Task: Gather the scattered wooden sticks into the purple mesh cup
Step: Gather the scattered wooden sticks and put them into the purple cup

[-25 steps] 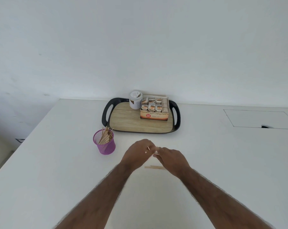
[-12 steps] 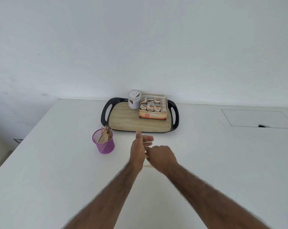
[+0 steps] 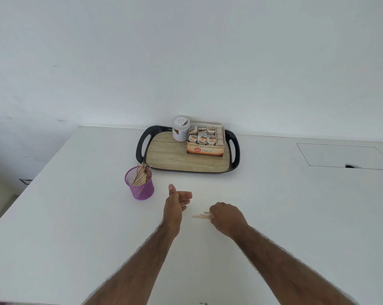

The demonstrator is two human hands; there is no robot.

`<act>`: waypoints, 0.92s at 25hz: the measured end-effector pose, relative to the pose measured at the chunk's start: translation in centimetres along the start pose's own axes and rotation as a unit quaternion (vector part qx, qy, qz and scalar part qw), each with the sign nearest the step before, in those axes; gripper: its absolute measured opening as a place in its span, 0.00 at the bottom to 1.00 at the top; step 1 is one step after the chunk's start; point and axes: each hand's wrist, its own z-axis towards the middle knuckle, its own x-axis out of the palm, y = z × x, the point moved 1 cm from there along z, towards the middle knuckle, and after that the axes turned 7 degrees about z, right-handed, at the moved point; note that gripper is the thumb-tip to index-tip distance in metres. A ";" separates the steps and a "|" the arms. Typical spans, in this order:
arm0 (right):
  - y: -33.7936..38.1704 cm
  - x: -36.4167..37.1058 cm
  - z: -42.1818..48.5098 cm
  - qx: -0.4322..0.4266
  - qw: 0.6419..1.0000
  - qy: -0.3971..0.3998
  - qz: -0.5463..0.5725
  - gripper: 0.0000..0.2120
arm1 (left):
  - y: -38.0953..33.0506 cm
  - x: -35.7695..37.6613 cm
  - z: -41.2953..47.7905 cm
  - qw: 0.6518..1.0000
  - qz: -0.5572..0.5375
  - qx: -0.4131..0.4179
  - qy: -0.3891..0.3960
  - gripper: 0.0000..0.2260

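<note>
The purple mesh cup [image 3: 140,186] stands upright on the white table, with several wooden sticks [image 3: 140,176] leaning inside it. A few loose wooden sticks [image 3: 199,216] lie flat on the table at the centre. My right hand [image 3: 226,217] is curled over their right ends, fingertips touching them. My left hand [image 3: 175,205] hovers just left of the sticks and right of the cup, palm turned inward, thumb up, fingers apart and empty.
A black-handled tray [image 3: 187,157] with a wood-look base sits behind the cup. It carries a white jar [image 3: 180,128] and an open box of sachets [image 3: 206,139]. A rectangular hatch [image 3: 344,154] is set in the table at the far right.
My hands have parted. The right hand dropped back and down onto the sticks on the table. The left hand opened and stayed near the cup.
</note>
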 end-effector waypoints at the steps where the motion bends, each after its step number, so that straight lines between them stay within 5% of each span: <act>1: 0.1 0.2 0.0 -0.006 1.000 -0.001 -0.008 0.06 | 0.7 -0.2 0.1 1.000 -0.008 -0.005 0.003 0.34; 23: 0.5 1.2 -0.4 0.012 1.000 -0.020 -0.004 0.04 | 2.6 -1.2 0.8 0.993 -0.100 -0.054 0.019 0.34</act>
